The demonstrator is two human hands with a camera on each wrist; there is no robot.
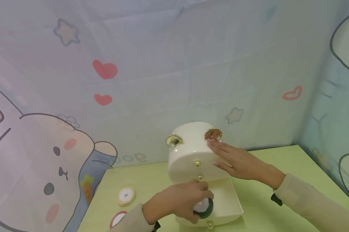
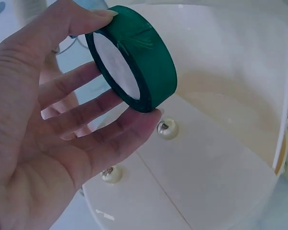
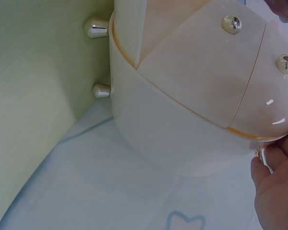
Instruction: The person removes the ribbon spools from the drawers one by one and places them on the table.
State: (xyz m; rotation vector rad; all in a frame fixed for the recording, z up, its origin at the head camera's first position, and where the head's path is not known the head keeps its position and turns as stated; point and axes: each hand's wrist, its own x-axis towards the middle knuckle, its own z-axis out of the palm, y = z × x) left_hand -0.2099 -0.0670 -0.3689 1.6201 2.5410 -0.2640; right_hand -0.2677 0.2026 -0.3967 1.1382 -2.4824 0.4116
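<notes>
My left hand (image 1: 181,198) pinches a roll of dark green ribbon (image 2: 156,62) between thumb and fingers, its white core facing the palm. The roll is above the pulled-out bottom drawer (image 1: 228,198) of a white storage box (image 1: 189,141). Gold ear-shaped pieces sit on the box's top, a left ear (image 1: 174,141) and a right ear (image 1: 213,133). My right hand (image 1: 244,161) rests on the box's upper right side by that ear, fingers mostly straight. Small gold knobs mark the drawer fronts, and the upper drawers are closed.
To the left on the green table (image 1: 151,180) lie a cream ribbon roll (image 1: 120,202) and a red-edged roll (image 1: 113,220), the latter partly hidden by my left sleeve. A printed cloth wall (image 1: 163,80) stands close behind the box.
</notes>
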